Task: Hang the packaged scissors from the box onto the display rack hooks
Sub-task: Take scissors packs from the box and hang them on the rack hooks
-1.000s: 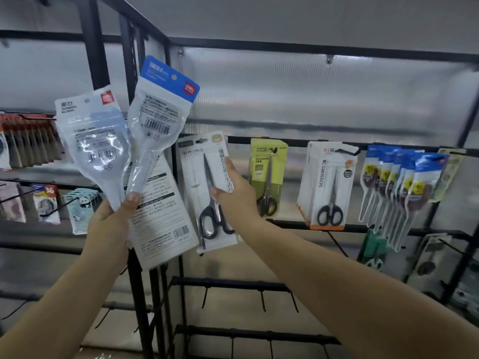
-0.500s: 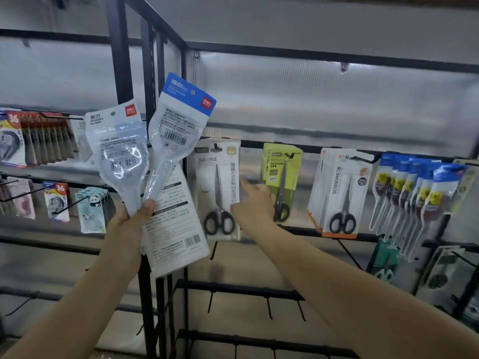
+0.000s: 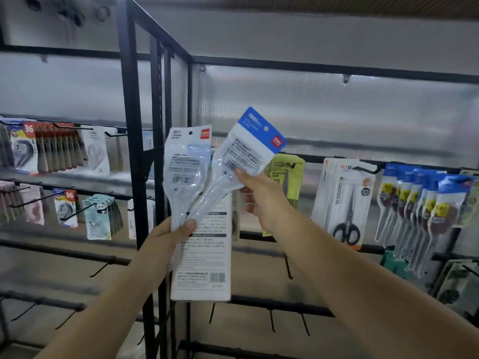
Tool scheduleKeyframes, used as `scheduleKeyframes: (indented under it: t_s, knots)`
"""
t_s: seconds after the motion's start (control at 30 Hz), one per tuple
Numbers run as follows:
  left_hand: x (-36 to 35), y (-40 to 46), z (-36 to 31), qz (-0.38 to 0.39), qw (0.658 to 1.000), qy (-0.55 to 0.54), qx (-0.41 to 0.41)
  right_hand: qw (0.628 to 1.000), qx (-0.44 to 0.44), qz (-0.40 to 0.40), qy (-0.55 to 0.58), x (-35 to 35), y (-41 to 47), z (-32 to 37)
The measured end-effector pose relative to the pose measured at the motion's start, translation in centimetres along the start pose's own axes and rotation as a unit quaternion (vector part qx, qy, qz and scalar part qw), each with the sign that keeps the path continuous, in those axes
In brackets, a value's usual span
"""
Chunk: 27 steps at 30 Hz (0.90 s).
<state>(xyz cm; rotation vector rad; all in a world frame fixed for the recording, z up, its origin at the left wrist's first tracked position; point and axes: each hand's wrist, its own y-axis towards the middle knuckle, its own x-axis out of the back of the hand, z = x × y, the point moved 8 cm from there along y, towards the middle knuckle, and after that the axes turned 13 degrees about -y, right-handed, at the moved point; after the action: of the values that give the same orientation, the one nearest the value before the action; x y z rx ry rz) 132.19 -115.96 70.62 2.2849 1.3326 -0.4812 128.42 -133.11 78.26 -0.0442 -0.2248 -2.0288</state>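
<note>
My left hand [image 3: 166, 242] grips a fan of three scissor packs by their lower ends: a pale pack with a red logo [image 3: 185, 167], a blue-topped pack [image 3: 248, 149] and a flat white card pack [image 3: 204, 265] behind them, backs towards me. My right hand [image 3: 261, 200] pinches the blue-topped pack at its middle, thumb on the barcode. On the black rack's hooks [image 3: 368, 169] hang a green scissors pack [image 3: 285, 174], white scissors packs [image 3: 344, 200] and a row of blue-topped packs [image 3: 425, 206]. The box is out of view.
A black upright post [image 3: 132, 141] stands just left of the held packs. Correction tape packs [image 3: 46, 149] hang on the left bay. Bare hooks [image 3: 272, 320] stick out from the lower bars. A frosted panel backs the rack.
My right hand let go of the white black-handled pack hung on its hook and came back left to pinch the blue-topped pack. The view shifted left and the held packs moved right.
</note>
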Motion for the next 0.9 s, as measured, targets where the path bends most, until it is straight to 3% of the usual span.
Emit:
scheduleKeyframes:
  t_s: [0.2,0.53,0.77,0.9]
  knots:
    - [-0.6,-0.1,1.3,0.010,1.000,0.001,0.021,0.994,-0.062,-0.035,0.088,1.7,-0.3,-2.5]
    - [-2.0,2.7,0.3,-0.050,0.998,-0.030,-0.008,0.974,0.096,-0.153,0.134,6.5,-1.0,2.5]
    - [-3.0,1.7,-0.3,-0.039,0.996,0.013,-0.074,0.963,0.206,-0.154,-0.077,5.9,-2.7,2.7]
    - [-4.3,0.8,0.2,-0.027,0.995,0.009,-0.094,0.956,0.234,-0.122,-0.132,3.1,-4.0,0.6]
